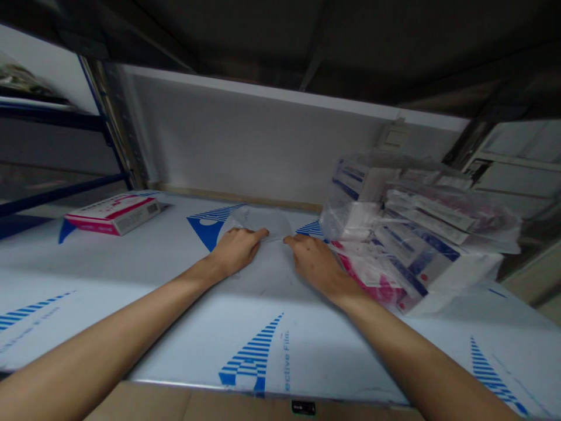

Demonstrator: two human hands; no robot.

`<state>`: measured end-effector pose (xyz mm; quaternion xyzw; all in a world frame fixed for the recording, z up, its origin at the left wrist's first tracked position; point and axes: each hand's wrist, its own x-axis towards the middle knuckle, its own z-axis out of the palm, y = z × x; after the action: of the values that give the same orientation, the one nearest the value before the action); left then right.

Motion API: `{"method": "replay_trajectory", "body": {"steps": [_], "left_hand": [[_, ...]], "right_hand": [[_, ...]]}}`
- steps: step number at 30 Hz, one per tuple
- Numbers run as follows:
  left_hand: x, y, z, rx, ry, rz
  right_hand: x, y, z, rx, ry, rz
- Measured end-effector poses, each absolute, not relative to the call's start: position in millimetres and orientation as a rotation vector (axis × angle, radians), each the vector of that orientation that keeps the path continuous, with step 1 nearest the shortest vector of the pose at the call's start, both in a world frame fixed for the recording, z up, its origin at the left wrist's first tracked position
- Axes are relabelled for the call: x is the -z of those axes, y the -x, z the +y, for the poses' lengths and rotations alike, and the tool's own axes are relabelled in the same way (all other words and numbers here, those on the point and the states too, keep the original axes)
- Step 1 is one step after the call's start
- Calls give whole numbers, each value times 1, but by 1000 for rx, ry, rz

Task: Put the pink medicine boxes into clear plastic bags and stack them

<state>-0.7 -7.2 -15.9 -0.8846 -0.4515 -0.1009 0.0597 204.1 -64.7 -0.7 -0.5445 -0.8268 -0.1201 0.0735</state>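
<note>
Left hand (239,248) and right hand (314,263) hold clear plastic (269,223) lying left-to-right.

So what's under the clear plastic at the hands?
Under the clear plastic, the pale shelf shows through. Whatever lies directly beneath the left hand and right hand is covered.

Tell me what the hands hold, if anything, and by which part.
A clear plastic bag: the left hand and the right hand appear to pinch its near edge, at separate spots.
</note>
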Motion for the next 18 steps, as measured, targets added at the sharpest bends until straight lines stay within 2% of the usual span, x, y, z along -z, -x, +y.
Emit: {"method": "replay_trajectory", "body": {"steps": [18], "left_hand": [[5, -5, -18, 475, 2608, -1292]], "right_hand": [[-19, -224, -63, 598, 1609, -2409]]}}
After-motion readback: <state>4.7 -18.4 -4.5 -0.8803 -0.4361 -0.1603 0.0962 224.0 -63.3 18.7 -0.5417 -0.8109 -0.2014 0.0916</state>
